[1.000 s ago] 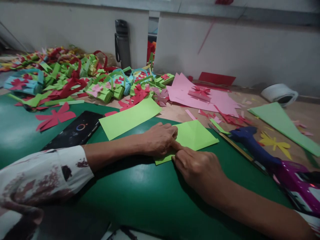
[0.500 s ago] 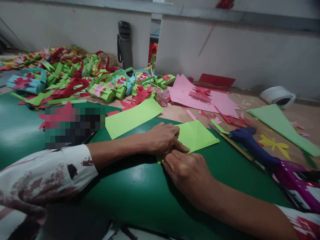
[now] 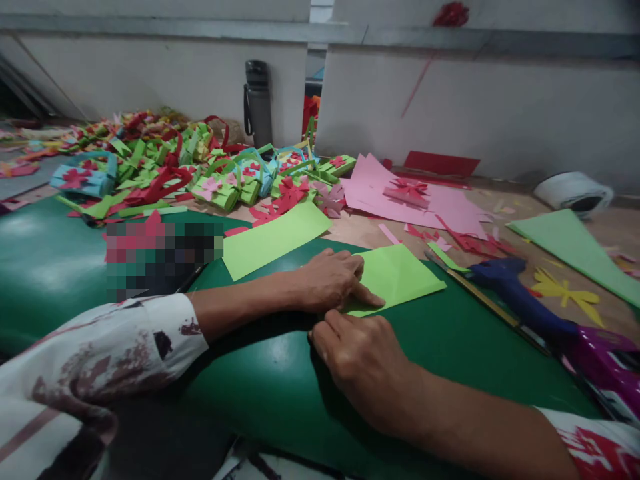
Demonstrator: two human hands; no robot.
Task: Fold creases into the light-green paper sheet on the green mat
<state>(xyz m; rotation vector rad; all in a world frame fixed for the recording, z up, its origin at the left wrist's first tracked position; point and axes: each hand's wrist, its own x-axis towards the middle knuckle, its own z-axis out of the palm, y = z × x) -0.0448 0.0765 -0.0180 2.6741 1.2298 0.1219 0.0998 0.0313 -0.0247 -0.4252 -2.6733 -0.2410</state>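
Paper [image 3: 400,277] lies under our flat left hand [image 3: 330,280]; right hand [image 3: 365,360], fingers curled, presses its edge. A slip could bend the fold crooked.

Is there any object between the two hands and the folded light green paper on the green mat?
Nothing visible is. The left hand lies directly on the folded light green paper, and the right hand meets its near edge, where that edge is hidden. The glue gun lies apart, to the right.

No writing, label, brand, number or sign can be read anywhere in this view. The grey bottle [image 3: 259,101] by the wall shows no legible mark, and the coloured paper sheets on the tabletop [image 3: 450,347] are plain.
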